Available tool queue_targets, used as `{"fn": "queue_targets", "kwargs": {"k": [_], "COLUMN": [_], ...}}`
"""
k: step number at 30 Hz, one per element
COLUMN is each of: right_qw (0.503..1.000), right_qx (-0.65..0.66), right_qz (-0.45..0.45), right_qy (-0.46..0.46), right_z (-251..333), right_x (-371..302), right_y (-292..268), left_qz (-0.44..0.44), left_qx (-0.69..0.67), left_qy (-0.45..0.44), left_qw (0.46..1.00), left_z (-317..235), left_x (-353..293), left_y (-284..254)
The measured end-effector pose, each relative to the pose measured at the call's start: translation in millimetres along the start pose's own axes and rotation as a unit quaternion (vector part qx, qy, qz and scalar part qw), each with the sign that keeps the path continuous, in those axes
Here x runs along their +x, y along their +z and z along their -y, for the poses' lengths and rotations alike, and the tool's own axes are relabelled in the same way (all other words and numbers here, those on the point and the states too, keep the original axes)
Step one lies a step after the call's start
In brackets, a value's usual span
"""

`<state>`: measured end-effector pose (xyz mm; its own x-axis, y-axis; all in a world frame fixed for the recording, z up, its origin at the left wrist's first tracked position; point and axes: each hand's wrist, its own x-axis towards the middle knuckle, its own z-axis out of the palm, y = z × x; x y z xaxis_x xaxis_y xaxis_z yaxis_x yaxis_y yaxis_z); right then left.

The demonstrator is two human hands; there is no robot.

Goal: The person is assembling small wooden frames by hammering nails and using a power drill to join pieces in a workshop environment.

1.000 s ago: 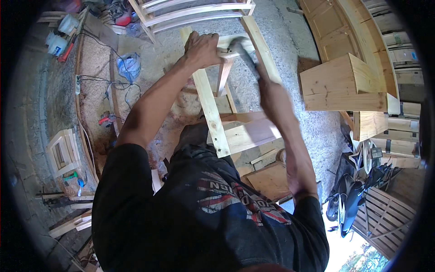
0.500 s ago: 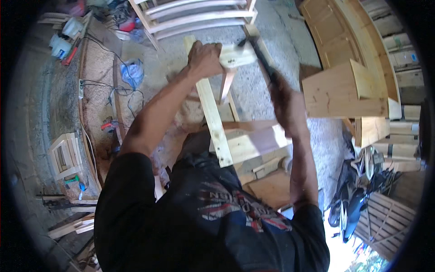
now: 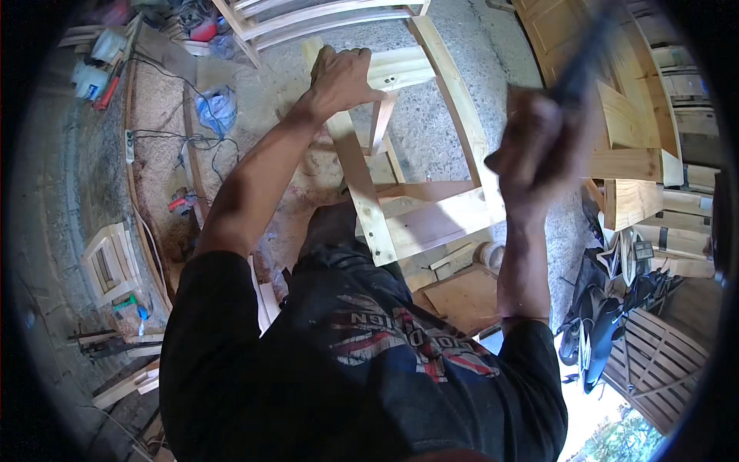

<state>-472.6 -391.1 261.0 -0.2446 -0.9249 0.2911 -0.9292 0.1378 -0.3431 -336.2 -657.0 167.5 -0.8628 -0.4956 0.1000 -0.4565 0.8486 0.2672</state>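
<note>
A pale wooden frame (image 3: 435, 225) with legs stands in front of me, its near left corner close to my lap. My left hand (image 3: 344, 77) is closed over its far left corner, fingers wrapped on the wood and thumb along the far rail. To the right of the frame, my right hand (image 3: 545, 146) is raised and closed around a hammer (image 3: 583, 65). The hammer's dark shaft points up and away, smeared by motion, and its head is too blurred to make out. Dark spots, perhaps screw or nail holes, mark the frame's corners.
A slatted wooden piece (image 3: 331, 27) stands beyond the frame. At the right is a wooden cabinet (image 3: 635, 165). A blue plastic bag (image 3: 218, 108), cords and a red tool (image 3: 182, 202) lie at left, near a small wooden frame (image 3: 113, 264). A wooden board (image 3: 462, 299) lies below the frame.
My right hand has swung the hammer from above the frame's far rail up and to the right, away from the wood. My left hand keeps its hold at the corner.
</note>
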Motion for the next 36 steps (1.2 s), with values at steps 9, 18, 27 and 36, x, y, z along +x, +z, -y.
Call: {"fn": "queue_targets", "kwargs": {"k": [9,18,27,36], "right_qw": [0.980,0.964,0.716,0.347], "right_qx": [0.136,0.096,0.211,-0.049], "right_qz": [-0.139,0.029,-0.436,-0.472], "right_qy": [0.043,0.248,0.502,0.809], "right_z": [13.5,13.5,77.7,277.5], "right_x": [14.4,-33.3,-333.8,-536.9], "right_y": [-1.8,-17.9,-24.0,122.9], "left_qz": [0.043,0.016,0.056,0.131], "left_qx": [0.005,0.009,-0.193,0.088], "left_qy": [-0.014,-0.020,0.080,0.086], "left_qw": [0.999,1.000,0.976,0.984], "left_z": [-2.3,0.6,31.8,31.4], "left_x": [2.3,-0.6,33.1,88.4], "left_y": [-6.4,7.2,12.3,0.7]}}
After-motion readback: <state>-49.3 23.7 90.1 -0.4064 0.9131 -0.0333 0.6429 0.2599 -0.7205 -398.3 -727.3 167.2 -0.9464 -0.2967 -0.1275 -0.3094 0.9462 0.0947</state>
